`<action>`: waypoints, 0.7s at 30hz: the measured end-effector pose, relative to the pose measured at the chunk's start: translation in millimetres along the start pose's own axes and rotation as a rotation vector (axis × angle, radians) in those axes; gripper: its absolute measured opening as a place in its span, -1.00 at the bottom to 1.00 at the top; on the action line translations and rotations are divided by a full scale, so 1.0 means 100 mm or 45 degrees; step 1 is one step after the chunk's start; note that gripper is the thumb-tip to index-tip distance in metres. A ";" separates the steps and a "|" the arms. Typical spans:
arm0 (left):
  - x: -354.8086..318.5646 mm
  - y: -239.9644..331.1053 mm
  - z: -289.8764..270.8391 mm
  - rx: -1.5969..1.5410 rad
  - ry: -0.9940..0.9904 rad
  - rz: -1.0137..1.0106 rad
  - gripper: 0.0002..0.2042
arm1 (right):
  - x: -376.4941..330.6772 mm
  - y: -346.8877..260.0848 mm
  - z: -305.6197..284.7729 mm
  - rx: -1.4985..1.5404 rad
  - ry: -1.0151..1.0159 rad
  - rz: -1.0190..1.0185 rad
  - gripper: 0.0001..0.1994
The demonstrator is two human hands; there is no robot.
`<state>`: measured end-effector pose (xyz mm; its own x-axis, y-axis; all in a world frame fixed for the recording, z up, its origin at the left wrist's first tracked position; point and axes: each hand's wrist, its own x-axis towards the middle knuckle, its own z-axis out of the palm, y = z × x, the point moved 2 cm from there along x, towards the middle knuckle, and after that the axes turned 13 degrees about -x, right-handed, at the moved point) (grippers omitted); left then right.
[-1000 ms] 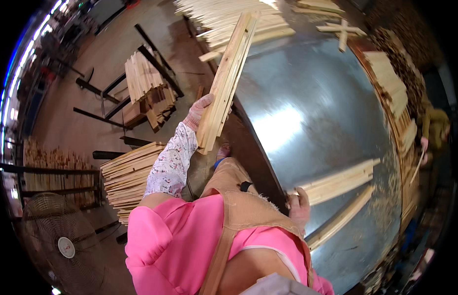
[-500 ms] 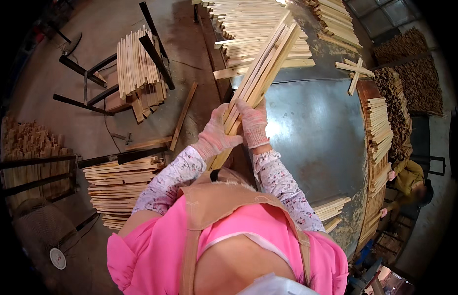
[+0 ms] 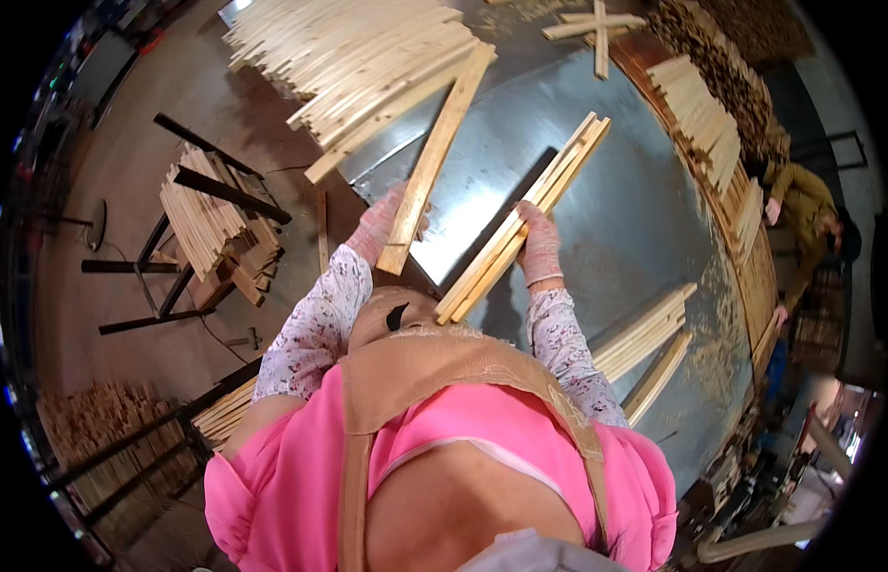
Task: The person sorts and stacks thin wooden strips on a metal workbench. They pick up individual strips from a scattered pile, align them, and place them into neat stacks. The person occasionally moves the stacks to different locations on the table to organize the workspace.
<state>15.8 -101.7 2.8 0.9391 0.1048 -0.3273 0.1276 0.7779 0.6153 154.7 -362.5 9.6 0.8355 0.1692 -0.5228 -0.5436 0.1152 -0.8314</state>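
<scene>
My left hand (image 3: 375,227), in a pale pink knit glove, is closed on a single flat wooden strip (image 3: 438,157). That strip slants up and away, its far end over the edge of a wide stack of strips (image 3: 368,57). With my gloved right hand (image 3: 541,246) I grip a small bundle of wooden strips (image 3: 522,224) from its right side. The bundle is tilted above the metal tabletop (image 3: 597,200), its near end close to my apron. Most of my left fingers are hidden behind the strip.
On the table to my right lie two small groups of strips (image 3: 644,334). Crossed strips (image 3: 599,38) rest at the far side. Along the right edge are more strips (image 3: 697,119) and a person (image 3: 802,210). At left, a black metal frame (image 3: 167,253) holds strips.
Both hands were together on one bundle. They have moved apart, a single strip in the left and the rest in the right. The view has swung toward the right.
</scene>
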 end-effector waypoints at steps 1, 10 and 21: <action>0.08 -0.05 0.07 0.040 0.073 -0.017 -0.41 | 0.05 0.00 -0.20 0.014 0.052 0.021 -0.74; 0.49 -0.19 0.51 0.146 0.049 -0.261 -0.36 | 0.08 -0.02 -1.00 0.037 0.224 0.001 -0.72; 0.59 0.25 0.65 0.208 -0.306 -0.704 -0.23 | 0.39 -1.05 -0.95 -1.050 -0.116 -0.545 -0.44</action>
<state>95.1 -116.9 45.4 0.7633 -0.4432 -0.4700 0.6446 0.5708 0.5086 251.9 -461.5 58.4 0.9229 0.3530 -0.1537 0.0670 -0.5404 -0.8387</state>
